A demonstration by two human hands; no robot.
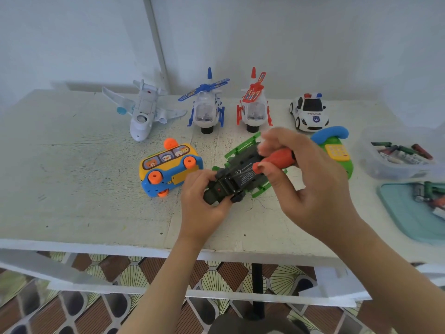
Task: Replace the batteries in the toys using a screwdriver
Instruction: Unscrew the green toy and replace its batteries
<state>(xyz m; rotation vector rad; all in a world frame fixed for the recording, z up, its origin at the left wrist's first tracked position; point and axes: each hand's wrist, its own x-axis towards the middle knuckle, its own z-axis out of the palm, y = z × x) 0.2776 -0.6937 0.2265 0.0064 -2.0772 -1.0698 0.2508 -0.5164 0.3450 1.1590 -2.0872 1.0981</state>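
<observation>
A dark green toy helicopter [237,175] with bright green skids lies upside down at the middle of the white table [84,189]. My left hand [203,201] grips its near end. My right hand [305,182] holds a red-handled screwdriver [277,159] over the toy's underside; the tip is hidden by my fingers. A clear tub of batteries [399,153] stands at the right, and more batteries [426,194] lie on a teal lid [407,213].
Along the back stand a white airplane [142,112], a blue helicopter [207,104], a red helicopter [254,104] and a police car [309,113]. A yellow-blue bus [168,167] lies on its side to the left. A green toy phone [337,150] sits behind my right hand.
</observation>
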